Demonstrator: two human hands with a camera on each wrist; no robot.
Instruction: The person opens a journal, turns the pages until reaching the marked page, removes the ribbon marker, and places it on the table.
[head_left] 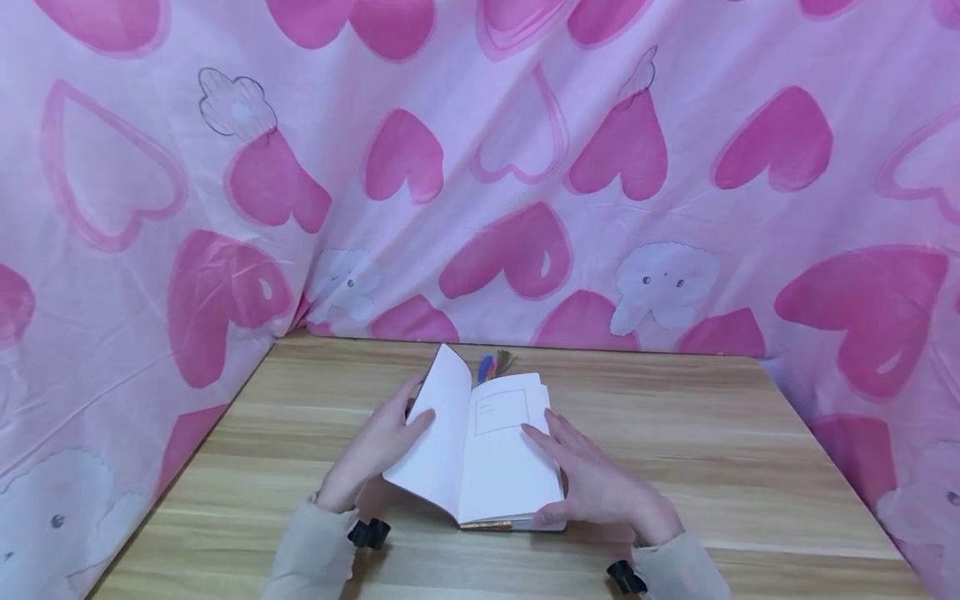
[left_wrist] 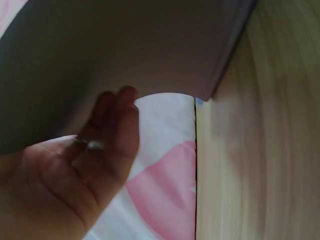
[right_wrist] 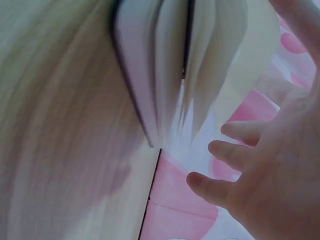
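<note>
An open notebook (head_left: 501, 475) with white pages lies on the table, its left leaf (head_left: 438, 442) tilted up. My left hand (head_left: 380, 442) grips that raised side, thumb on the inner face and fingers behind the dark cover (left_wrist: 135, 45), as the left wrist view shows. On the right page a printed rectangle (head_left: 502, 412) shows near the top. My right hand (head_left: 600, 482) rests along the right edge of the page stack, fingers extended. In the right wrist view its fingers are spread beside the fanned pages (right_wrist: 225, 50). Colourful tassels (head_left: 491, 367) stick out past the notebook's top.
The notebook lies on a wood-grain table (head_left: 675, 417). Behind it and along both sides hangs a pink cloth (head_left: 495, 192) with hearts and white cartoon figures. Dark wrist straps (head_left: 369, 533) sit at both sleeve cuffs.
</note>
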